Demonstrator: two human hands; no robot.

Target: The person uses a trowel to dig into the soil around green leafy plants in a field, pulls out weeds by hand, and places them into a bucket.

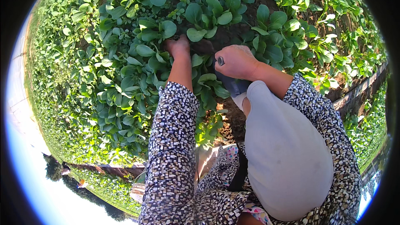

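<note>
We have both bare hands down among the greens, at the upper centre of the frame. Our left hand (pixel 179 46) reaches in at the base of a broad-leaved plant (pixel 208 18), its fingertips hidden by foliage and shade, so we cannot tell whether they pinch a stem or stand apart. The plant is just above and between our hands, its rounded leaves spread over dark soil (pixel 227 35).

Our right hand, (pixel 237 61) a little right of centre, is a fist wrapped round a tool handle (pixel 220 61); its rounded grey end pokes out at the near side of the fist, and we cannot make out the rest of the tool. Below that fist we see a dark shoe (pixel 233 84), and from there a bent knee in pale grey cloth (pixel 287 154) fills much of the lower right. Our sleeves (pixel 173 133) carry a small black, white and tan pattern. More leafy rows crowd the left and upper right, and a pale path (pixel 18 83) curves along the far left edge.
</note>
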